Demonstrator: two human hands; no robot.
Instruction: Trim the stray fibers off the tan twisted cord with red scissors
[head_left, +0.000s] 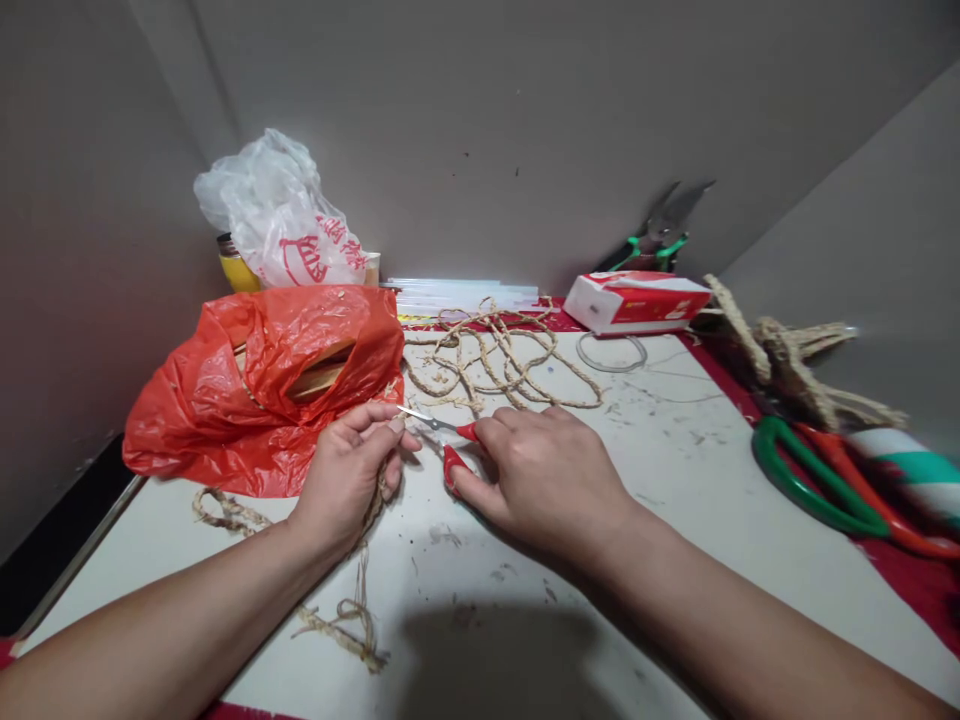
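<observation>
My left hand (349, 465) is closed round a braided straw rope (373, 510), pinching it near the fingertips. The rope's end hangs below my left wrist with loose fibres, and a looped part lies to the left of the forearm. My right hand (547, 470) holds small scissors (427, 418) by their red handles, fingers in the loops. The blades are parted and point left, at the fingertips of my left hand. Beyond both hands, a long coil of the same straw rope (517, 365) lies on the white board (675, 600).
A red plastic bag (172, 400) with straw pieces stands at left, a white bag (262, 190) behind it. At the back are a red-white box (645, 300), a wire ring (611, 365) and pruning shears (664, 225). Large green-and-orange-handled scissors (810, 490) lie right.
</observation>
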